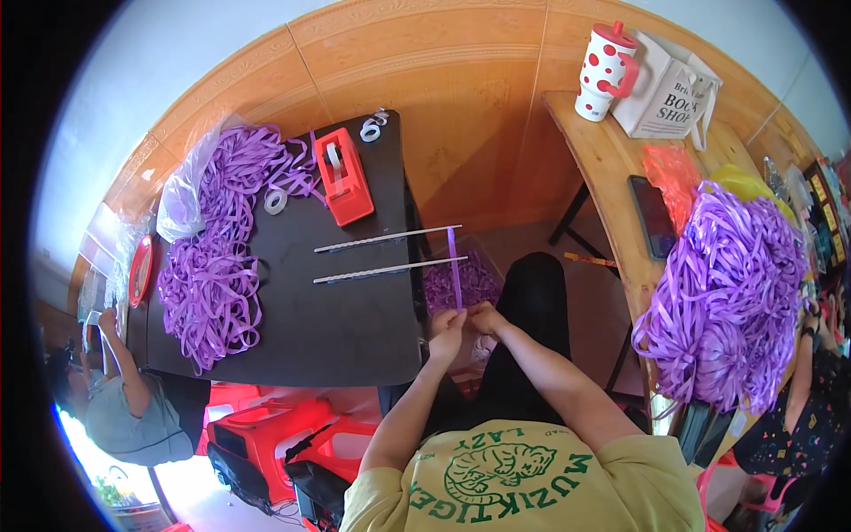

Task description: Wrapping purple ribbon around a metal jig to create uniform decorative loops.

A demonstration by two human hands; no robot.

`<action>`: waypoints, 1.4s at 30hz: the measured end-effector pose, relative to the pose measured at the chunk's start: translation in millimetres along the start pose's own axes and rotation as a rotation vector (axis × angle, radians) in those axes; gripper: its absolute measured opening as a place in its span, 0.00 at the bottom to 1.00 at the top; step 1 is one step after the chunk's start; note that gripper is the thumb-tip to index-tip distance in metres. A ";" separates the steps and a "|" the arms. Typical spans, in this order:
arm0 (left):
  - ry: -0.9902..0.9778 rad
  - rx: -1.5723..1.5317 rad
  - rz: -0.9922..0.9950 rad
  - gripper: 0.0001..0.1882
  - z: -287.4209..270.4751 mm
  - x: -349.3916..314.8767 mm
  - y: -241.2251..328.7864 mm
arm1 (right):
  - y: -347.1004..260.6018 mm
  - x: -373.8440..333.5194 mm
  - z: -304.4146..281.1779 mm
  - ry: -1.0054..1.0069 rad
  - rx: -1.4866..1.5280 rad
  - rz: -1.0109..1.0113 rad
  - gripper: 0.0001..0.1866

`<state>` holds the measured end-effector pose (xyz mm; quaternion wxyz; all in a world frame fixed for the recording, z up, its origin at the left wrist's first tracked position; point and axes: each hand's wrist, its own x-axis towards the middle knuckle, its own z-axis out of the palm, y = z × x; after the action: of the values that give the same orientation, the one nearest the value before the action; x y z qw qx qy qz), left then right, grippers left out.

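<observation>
Flat, glossy purple ribbon (pixel 456 266) between slim rods (pixel 390 269) and left hand (pixel 448 329)

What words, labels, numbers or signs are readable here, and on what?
Locations only; I don't transcribe wording.
White bag: dark lettering, largest lines readable.
Yellow-green shirt: green lettering around an animal drawing, largest readable.
Spotted tumbler: small mark near the base, too small.
Dark item at the right edge: yellowish marks, too blurred.
</observation>
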<state>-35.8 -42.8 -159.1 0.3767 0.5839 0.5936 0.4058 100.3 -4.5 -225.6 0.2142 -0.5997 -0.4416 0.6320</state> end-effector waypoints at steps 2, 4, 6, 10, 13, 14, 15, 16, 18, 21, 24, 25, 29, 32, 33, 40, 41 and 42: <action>0.010 0.029 -0.027 0.09 3.0 -6.7 -16.9 | -6.1 -4.1 5.2 0.006 -0.042 0.009 0.10; 0.027 0.058 -0.058 0.09 1.9 -13.4 -31.8 | -14.9 -12.3 12.7 0.004 -0.088 0.016 0.11; 0.008 0.019 -0.103 0.09 3.5 -14.9 -16.4 | -9.2 -14.0 6.4 0.026 -0.099 -0.082 0.06; 0.092 0.035 0.031 0.09 -5.2 -6.4 10.0 | -0.8 -15.7 0.6 -0.074 -0.084 -0.220 0.05; -0.035 0.202 0.003 0.08 -30.8 10.3 77.0 | -18.2 -40.3 -3.4 -0.115 -0.235 -0.152 0.09; 0.064 0.106 0.106 0.07 -33.0 14.2 94.2 | -16.6 -41.9 -4.0 -0.151 -0.149 -0.227 0.10; 0.164 0.011 0.206 0.07 -34.2 17.6 104.4 | -15.0 -43.3 -3.3 -0.188 -0.061 -0.300 0.12; 0.161 0.012 0.192 0.07 -33.7 20.2 110.0 | -13.7 -44.2 -3.4 -0.193 -0.059 -0.287 0.12; 0.266 -0.038 0.232 0.05 -35.9 25.9 114.1 | -22.9 -47.9 -0.6 -0.233 -0.095 -0.218 0.14; 0.322 -0.197 0.290 0.05 -38.4 42.1 123.2 | -26.0 -51.8 0.1 -0.291 -0.130 -0.166 0.15; 0.342 -0.271 0.328 0.06 -32.2 45.1 135.7 | -18.7 -49.8 -2.8 -0.359 -0.173 -0.197 0.15; 0.330 -0.305 0.308 0.06 -29.7 44.3 141.3 | -15.4 -49.9 -3.5 -0.363 -0.160 -0.187 0.15; 0.337 -0.457 0.291 0.07 -27.2 41.4 135.1 | -17.4 -68.7 7.0 -0.407 -0.202 -0.231 0.13; 0.326 -0.616 0.150 0.08 -26.3 37.7 138.4 | -15.4 -84.7 11.5 -0.392 -0.206 -0.368 0.13; 0.330 -0.617 0.150 0.08 -26.5 36.9 140.1 | -17.1 -90.9 11.7 -0.371 -0.197 -0.383 0.13; 0.189 -0.983 -0.067 0.09 -32.3 37.6 139.9 | -27.3 -113.0 10.9 -0.370 -0.235 -0.366 0.14; 0.116 -0.963 -0.136 0.09 -34.5 36.7 140.4 | -31.3 -116.8 11.5 -0.350 -0.228 -0.360 0.13; 0.119 -0.964 -0.134 0.09 -35.2 34.7 141.5 | -35.7 -120.2 11.1 -0.351 -0.231 -0.361 0.13</action>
<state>-14.6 -11.3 -14.1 0.5950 0.2793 0.3949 0.6418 103.3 -85.6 -129.3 0.1739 -0.4128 -0.6408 0.6235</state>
